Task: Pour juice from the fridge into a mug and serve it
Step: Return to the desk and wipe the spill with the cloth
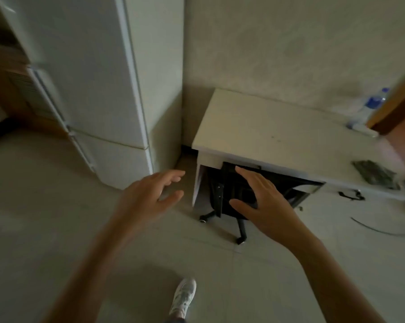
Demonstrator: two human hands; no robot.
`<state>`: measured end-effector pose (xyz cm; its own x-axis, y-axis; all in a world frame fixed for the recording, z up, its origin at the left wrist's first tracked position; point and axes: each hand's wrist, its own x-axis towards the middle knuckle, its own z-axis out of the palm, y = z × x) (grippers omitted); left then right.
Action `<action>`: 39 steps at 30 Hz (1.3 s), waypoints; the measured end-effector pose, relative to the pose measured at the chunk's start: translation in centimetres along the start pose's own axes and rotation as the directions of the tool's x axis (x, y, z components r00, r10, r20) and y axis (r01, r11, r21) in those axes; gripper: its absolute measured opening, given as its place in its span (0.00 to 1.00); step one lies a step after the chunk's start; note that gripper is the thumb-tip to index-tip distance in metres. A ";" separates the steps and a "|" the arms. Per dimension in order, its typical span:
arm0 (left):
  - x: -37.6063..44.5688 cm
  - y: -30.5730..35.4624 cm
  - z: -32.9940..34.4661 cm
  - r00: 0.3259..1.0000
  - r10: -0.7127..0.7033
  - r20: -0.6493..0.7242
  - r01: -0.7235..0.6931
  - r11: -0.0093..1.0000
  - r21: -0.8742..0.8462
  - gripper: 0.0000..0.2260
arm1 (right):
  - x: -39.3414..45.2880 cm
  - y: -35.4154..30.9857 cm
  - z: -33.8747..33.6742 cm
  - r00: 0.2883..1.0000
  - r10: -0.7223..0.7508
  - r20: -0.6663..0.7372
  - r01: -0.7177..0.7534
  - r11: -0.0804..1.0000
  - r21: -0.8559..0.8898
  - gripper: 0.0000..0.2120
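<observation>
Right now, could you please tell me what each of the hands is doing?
Left hand: open, fingers spread, holding nothing, near the fridge.
Right hand: open, holding nothing, in front of the black chair.

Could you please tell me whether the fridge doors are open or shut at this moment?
Shut. The white fridge shows both doors flush with its body, no interior visible; both hands are empty.

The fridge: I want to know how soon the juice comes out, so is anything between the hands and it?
Nothing visible stands in the way. The left hand and the right hand are open and empty above bare floor, and the fridge, doors shut, stands just beyond and to the left. The desk and black chair are off to the right.
</observation>
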<state>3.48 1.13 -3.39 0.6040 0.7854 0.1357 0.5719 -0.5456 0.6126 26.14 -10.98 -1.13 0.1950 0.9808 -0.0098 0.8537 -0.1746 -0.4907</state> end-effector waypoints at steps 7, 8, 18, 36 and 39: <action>12.5 3.9 6.4 0.961 0.190 0.203 -0.201 0.979 0.036 0.18 | 1.6 9.4 -4.4 0.948 0.287 -0.134 -0.287 0.958 0.017 0.31; 14.2 4.6 7.2 0.949 0.217 0.229 -0.229 0.973 0.026 0.18 | 1.8 10.6 -5.0 0.934 0.321 -0.154 -0.323 0.946 0.013 0.31; 28.0 12.6 16.4 0.797 0.424 0.431 -0.471 0.882 0.004 0.18 | 2.9 22.2 -9.1 0.786 0.544 -0.295 -0.536 0.836 0.113 0.28; 47.6 28.0 41.9 0.775 0.377 0.507 -0.437 0.900 -0.002 0.18 | 13.5 58.3 -15.8 0.727 0.667 -0.164 -0.674 0.738 0.017 0.27; 49.4 28.5 44.9 0.779 0.334 0.531 -0.405 0.914 0.020 0.18 | 14.9 63.4 -14.8 0.708 0.693 -0.133 -0.701 0.713 -0.018 0.29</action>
<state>74.56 11.23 -14.16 0.9561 0.2741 -0.1034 0.2888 -0.8229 0.4893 90.30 -8.76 -19.47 0.7940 0.5620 -0.2317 0.4803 -0.8136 -0.3276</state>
